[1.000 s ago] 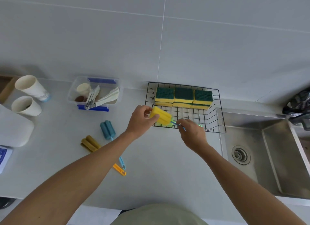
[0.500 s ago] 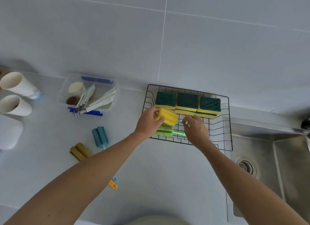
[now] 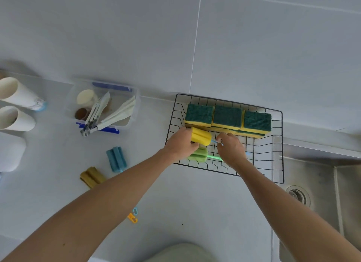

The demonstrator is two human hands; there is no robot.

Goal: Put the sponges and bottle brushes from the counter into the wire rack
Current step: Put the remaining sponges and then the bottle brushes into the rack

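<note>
Black wire rack: three sponges, dark green over yellow. Brush heads: yellow, green (both in rack); blue, mustard at 9 o'clock.

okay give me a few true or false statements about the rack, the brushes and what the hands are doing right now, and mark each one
1. The left hand grips the yellow brush head over the wire rack. True.
2. The green brush lies on the counter outside the rack. False: it lies inside the rack, below the yellow one.
3. Green-topped sponges sit along the rack's back side. True.
4. The blue brush is already in the rack. False: it lies on the counter, beside the mustard brush.
5. The right hand rests in the sink. False: it pinches the yellow brush's thin handle over the rack.
</note>
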